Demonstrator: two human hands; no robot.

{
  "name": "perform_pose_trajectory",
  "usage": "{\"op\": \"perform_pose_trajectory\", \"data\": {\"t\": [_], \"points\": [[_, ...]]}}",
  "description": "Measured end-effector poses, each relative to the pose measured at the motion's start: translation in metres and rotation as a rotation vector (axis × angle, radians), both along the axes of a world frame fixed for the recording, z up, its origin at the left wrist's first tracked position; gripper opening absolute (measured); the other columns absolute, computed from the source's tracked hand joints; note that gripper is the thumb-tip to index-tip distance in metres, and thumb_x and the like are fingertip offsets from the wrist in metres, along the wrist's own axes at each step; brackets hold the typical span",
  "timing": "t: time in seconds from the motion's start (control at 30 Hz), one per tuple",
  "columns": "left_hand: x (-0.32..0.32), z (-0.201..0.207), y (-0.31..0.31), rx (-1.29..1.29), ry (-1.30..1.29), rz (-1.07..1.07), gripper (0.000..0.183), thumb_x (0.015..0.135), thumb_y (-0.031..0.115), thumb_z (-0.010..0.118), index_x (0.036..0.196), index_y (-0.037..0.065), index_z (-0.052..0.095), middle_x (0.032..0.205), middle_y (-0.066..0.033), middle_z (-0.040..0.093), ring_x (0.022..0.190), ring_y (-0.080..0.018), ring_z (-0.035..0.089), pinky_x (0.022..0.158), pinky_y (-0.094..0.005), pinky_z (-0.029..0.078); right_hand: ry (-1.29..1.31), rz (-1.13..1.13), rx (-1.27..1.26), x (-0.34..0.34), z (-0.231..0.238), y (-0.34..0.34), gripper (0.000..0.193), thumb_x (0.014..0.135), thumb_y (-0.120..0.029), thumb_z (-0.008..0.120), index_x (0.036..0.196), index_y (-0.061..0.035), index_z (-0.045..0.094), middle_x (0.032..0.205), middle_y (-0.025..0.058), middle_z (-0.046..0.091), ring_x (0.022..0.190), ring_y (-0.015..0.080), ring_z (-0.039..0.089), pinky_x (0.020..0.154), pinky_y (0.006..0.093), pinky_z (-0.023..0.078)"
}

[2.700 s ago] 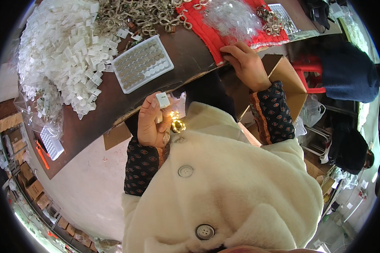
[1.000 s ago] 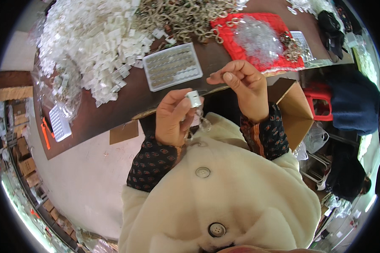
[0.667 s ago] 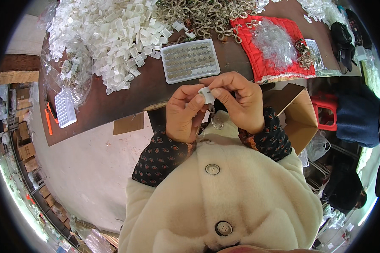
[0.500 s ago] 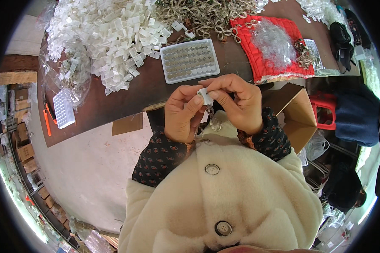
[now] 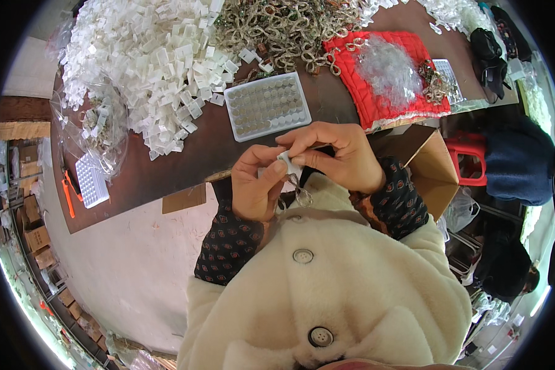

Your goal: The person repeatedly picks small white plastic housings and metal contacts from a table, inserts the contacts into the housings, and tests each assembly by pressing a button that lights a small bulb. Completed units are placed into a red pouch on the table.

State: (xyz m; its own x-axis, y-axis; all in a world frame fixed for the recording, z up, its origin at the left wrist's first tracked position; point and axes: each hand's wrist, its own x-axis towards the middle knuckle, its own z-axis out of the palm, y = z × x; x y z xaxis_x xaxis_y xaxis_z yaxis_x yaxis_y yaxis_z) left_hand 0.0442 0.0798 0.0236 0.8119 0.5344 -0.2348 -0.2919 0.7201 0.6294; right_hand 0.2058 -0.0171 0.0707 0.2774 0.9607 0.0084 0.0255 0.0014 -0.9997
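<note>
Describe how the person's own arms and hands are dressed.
Both hands, left hand and right hand, are bare, with no gloves. Each forearm wears a dark sleeve patterned with small reddish motifs, emerging from the wide cuffs of a fluffy cream coat with round buttons.

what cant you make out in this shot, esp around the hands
Head view only:
- Small white piece: mostly covered by the fingertips of the left hand and right hand, so its shape is unclear.
- Metal ring hanging below it: too small to tell how it attaches.
- Cardboard box: inside hidden by its flap.
- Grid tray contents: too small to identify.
</note>
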Motion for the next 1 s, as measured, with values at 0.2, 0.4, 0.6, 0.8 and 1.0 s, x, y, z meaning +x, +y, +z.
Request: {"op": "perform_pose_trajectory", "data": {"t": [0.2, 0.4, 0.6, 0.8, 1.0], "points": [[0.002, -0.002, 0.013, -0.245, -0.085, -0.045, 0.031, 0.095, 0.023, 0.059, 0.118, 0.002, 0.057, 0.096, -0.014, 0.059, 0.067, -0.0159, 0.055, 0.04, -0.0181, 0.037, -0.647, -0.439, 0.056, 0.063, -0.007, 0.051, 0.016, 0.086, -0.008, 0.07, 0.103, -0.0083, 0.07, 0.089, 0.0105, 0.066, 0.076, 0.0215, 0.066, 0.069, 0.0328, 0.051], [-0.004, -0.003, 0.02, -0.098, -0.073, -0.084, 0.016, 0.098, 0.019, 0.058, 0.097, 0.003, 0.056, 0.095, -0.0119, 0.057, 0.061, -0.0135, 0.051, 0.04, -0.019, 0.032, -0.956, -0.342, -0.076, 0.09, -0.039, 0.099, 0.013, 0.083, -0.014, 0.071, 0.096, -0.0123, 0.069, 0.088, 0.0112, 0.06, 0.083, 0.0354, 0.062, 0.07, 0.0452, 0.051], [-0.008, 0.011, 0.025, -0.018, 0.075, -0.02, 0.011, 0.094, 0.011, 0.065, 0.094, 0.003, 0.058, 0.088, -0.0089, 0.063, 0.056, -0.0089, 0.051, 0.04, -0.0184, 0.03, -0.471, -0.272, 0.069, 0.11, -0.018, 0.085, 0.012, 0.095, -0.005, 0.063, 0.107, -0.0019, 0.065, 0.094, 0.0006, 0.069, 0.086, 0.0053, 0.062, 0.074, 0.0219, 0.051], [0.003, 0.014, 0.034, 0.069, 0.126, -0.001, 0.013, 0.093, 0.01, 0.066, 0.101, 0.002, 0.059, 0.083, -0.0065, 0.059, 0.056, -0.0076, 0.05, 0.039, -0.0173, 0.03, -0.618, -0.363, -0.095, 0.105, -0.016, 0.084, 0.01, 0.095, -0.006, 0.064, 0.104, -0.0017, 0.065, 0.088, 0.0016, 0.07, 0.075, 0.0084, 0.067, 0.066, 0.0217, 0.051], [0.004, 0.022, 0.037, 0.231, 0.103, 0.138, 0.036, 0.089, 0.003, 0.07, 0.124, 0.001, 0.059, 0.094, -0.0026, 0.06, 0.066, -0.0044, 0.052, 0.052, -0.017, 0.038, 0.005, -0.156, 0.043, 0.07, 0.011, 0.063, 0.01, 0.098, -0.005, 0.058, 0.105, 0.0019, 0.061, 0.088, 0.0051, 0.067, 0.076, 0.0103, 0.065, 0.068, 0.0232, 0.052]]}}
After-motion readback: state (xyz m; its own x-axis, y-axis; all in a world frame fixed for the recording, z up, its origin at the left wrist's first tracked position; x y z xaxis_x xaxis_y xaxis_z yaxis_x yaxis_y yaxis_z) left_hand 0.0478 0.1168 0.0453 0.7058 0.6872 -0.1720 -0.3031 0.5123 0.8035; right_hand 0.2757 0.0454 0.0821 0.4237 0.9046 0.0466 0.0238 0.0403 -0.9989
